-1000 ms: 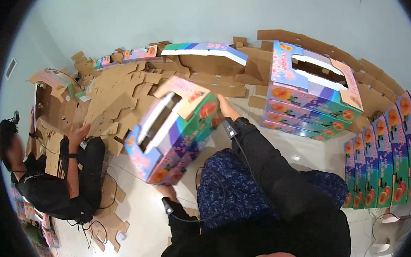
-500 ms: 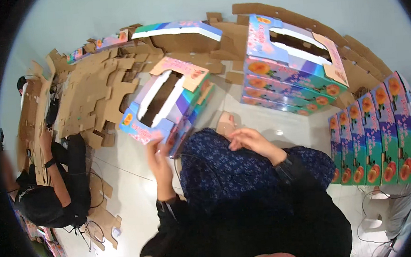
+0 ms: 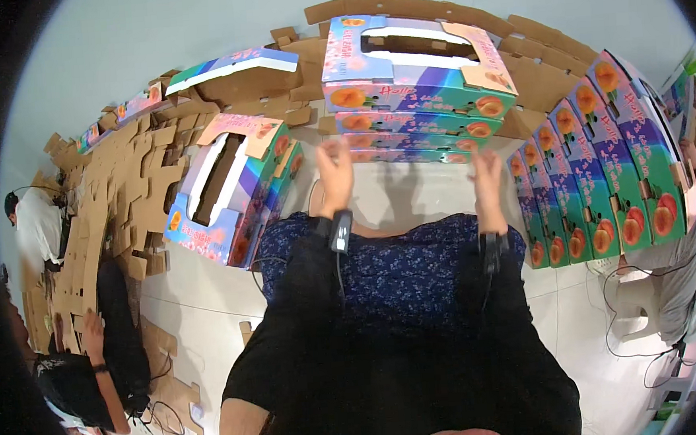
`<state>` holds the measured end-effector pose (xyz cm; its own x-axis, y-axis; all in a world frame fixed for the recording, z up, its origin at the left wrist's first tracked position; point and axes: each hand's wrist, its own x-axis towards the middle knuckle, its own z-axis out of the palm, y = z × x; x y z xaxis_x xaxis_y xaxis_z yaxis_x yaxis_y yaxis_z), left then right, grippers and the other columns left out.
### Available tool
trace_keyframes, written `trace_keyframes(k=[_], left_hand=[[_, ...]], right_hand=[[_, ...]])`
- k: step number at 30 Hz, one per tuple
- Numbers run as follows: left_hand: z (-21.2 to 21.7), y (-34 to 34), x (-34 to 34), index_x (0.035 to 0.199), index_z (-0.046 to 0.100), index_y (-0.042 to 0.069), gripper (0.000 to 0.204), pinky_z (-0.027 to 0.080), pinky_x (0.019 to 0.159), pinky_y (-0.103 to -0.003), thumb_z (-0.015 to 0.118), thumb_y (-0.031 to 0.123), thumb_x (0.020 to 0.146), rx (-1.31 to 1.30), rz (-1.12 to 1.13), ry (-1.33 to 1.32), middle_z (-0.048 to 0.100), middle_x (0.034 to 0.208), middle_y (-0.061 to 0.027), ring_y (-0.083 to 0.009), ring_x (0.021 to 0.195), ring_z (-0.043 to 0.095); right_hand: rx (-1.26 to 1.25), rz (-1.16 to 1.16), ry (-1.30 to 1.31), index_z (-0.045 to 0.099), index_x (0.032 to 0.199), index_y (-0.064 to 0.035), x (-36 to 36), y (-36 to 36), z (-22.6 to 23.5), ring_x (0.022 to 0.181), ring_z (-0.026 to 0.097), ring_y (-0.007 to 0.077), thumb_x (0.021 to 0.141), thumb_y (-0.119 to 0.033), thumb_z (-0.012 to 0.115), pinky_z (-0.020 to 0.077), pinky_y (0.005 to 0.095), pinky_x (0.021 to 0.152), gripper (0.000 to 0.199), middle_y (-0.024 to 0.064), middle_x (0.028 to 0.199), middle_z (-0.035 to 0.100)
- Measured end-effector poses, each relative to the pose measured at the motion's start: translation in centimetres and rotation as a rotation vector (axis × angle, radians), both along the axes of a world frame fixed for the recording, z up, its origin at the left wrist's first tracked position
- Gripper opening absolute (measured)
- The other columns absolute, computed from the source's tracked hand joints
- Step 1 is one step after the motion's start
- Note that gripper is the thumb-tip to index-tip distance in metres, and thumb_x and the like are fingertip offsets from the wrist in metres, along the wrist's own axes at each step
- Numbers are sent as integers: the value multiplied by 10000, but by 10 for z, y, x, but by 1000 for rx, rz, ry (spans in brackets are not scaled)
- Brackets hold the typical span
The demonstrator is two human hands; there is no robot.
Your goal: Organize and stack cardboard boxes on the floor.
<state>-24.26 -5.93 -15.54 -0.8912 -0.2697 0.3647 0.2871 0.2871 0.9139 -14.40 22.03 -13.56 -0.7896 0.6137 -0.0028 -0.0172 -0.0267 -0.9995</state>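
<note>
Both arms reach forward over my lap. My left hand is raised near the lower left corner of a stack of colourful fruit-print carton boxes. It holds nothing, and its fingers are loosely apart. Near the stack's lower right corner is my right hand, also without anything in it, fingers a little bent and apart. Whether any fingertip touches the cartons I cannot tell. The top carton of the stack has a long cut-out opening with white edges. To the left stands a shorter stack of similar cartons, apart from my hands.
A row of cartons stands on edge at the right. Flattened brown cardboard covers the floor at the left; a folded printed carton lies behind. A co-worker in black sits at the left. Cables trail at the right.
My left hand has left the shorter stack and moved right, toward the taller one. My right hand has moved right and forward. The view has turned to the right.
</note>
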Motion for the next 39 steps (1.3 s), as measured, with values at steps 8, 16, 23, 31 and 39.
trace_keyframes(k=[8,16,23,31,39], left_hand=[[83,7,-103,1289,433,-75,699,297,1034,-359,529,485,883,120,75,46,464,1305,-245,-337,1194,447],[80,-13,-56,1175,556,6,461,389,924,-318,506,371,898,688,-429,-117,567,1148,-93,-179,1074,514],[46,-102,75,1286,428,-21,657,431,944,-411,631,260,727,943,-400,-94,530,1229,-138,-279,1108,536],[19,-170,159,1338,313,-5,771,443,845,-355,662,240,696,693,-679,-261,530,1065,-119,-246,964,542],[34,-153,149,1340,393,33,600,329,1034,-417,529,339,843,911,-591,-307,479,1307,-129,-265,1230,437]], right_hand=[[596,-529,67,433,1319,-21,-119,83,47,1168,464,297,830,-547,571,355,357,988,731,198,1271,469],[-277,75,317,398,1274,-38,-46,43,67,1144,452,205,828,-437,630,365,357,957,642,135,1249,476],[-202,209,215,325,1318,-30,130,13,47,1139,469,225,774,-228,657,369,352,973,668,129,1215,481],[-397,466,50,226,1422,-29,218,-6,56,1139,482,187,698,-53,709,375,322,973,871,86,1266,475],[-247,522,205,226,1428,-21,182,-30,49,1305,327,212,758,-118,657,237,347,1084,802,105,1400,347]])
